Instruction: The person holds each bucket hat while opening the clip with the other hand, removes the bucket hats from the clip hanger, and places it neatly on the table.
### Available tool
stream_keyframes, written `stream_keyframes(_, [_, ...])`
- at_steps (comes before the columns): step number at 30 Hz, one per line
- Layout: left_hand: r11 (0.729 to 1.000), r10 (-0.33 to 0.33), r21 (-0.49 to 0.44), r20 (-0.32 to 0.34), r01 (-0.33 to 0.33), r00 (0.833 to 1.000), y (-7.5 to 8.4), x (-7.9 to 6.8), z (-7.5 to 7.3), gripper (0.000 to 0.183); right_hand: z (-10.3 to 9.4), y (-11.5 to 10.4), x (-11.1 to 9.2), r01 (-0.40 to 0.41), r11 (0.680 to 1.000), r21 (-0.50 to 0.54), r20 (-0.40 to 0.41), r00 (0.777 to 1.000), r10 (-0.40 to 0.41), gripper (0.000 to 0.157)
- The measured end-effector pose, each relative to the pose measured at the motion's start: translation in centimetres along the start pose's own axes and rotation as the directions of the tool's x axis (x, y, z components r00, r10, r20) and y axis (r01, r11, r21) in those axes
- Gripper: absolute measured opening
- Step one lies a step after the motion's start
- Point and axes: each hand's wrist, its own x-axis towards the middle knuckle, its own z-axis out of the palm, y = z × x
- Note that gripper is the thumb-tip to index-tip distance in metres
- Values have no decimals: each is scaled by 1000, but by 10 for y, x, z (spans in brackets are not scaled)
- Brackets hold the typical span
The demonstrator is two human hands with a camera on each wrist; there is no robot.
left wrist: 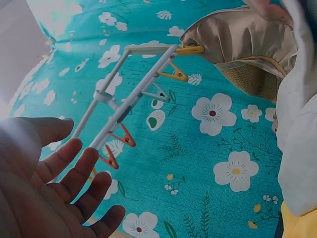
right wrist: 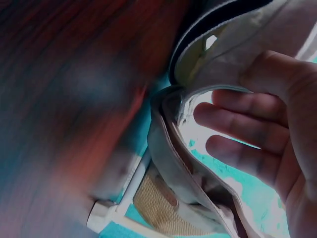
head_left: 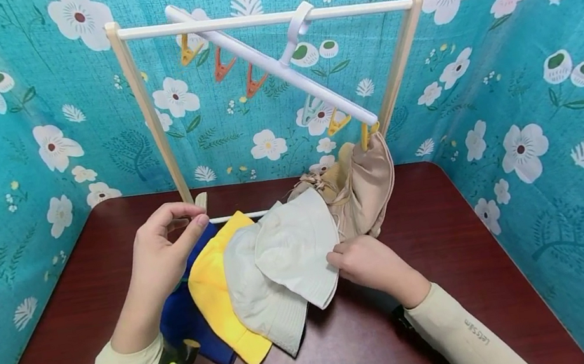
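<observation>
My right hand (head_left: 372, 265) pinches the brim of a pale grey-white bucket hat (head_left: 296, 242) between thumb and fingers. In the right wrist view the thumb lies on the hat's cloth, the other fingers behind it. That hat overlaps a second light grey bucket hat (head_left: 253, 278), with a yellow hat (head_left: 209, 273) and a dark blue hat (head_left: 190, 318) fanned out to the left. Above the blue one, my left hand (head_left: 161, 249) hovers with relaxed fingers and nothing in it; its fingers (left wrist: 79, 173) spread apart in the left wrist view.
A white hanger bar (head_left: 272, 66) hooks slantwise on a wooden-post rack (head_left: 147, 116), carrying yellow, orange and pale green clips. At its low right end, a yellow clip (head_left: 364, 136) grips a beige hat (head_left: 373, 181). Flowered blue cloth (head_left: 517, 105) surrounds the dark red table (head_left: 464, 308).
</observation>
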Motion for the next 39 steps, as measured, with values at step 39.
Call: stream_keyframes(39, [1000, 1, -24, 2, -1, 1000, -2, 1, -4, 19, 18, -34, 38, 126, 990, -61, 132, 984, -117, 20])
